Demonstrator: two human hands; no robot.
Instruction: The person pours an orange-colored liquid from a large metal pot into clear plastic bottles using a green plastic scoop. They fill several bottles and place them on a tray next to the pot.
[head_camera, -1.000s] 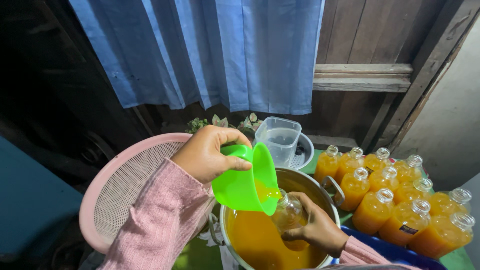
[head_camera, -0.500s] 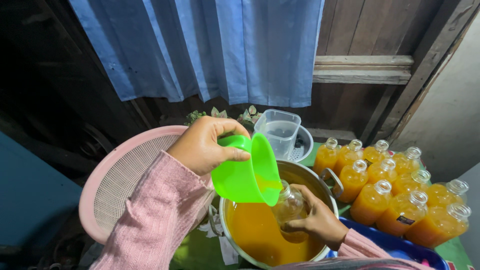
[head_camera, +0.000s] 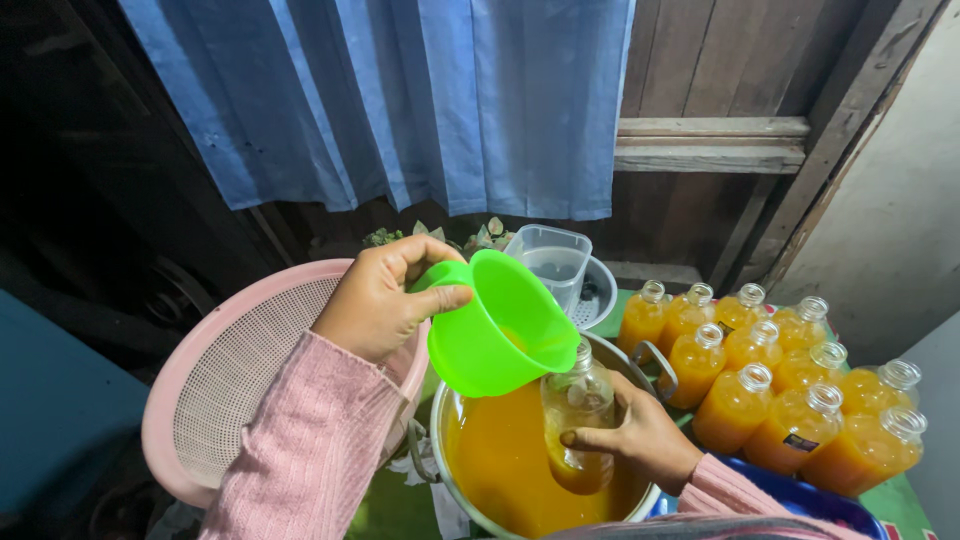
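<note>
Green plastic scoop (head_camera: 497, 327), tilted, meets the mouth of a clear bottle (head_camera: 576, 425) above the steel pot (head_camera: 640, 502) of orange liquid. Left hand (head_camera: 385, 300) grips the scoop handle; right hand (head_camera: 635, 437) wraps the bottle. Filled bottles (head_camera: 770, 385) stand right; pink basket (head_camera: 225, 370) lies left.

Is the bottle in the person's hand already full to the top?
No, the clear bottle held by the right hand over the pot has orange liquid only near its bottom, the rest looking empty.
</note>
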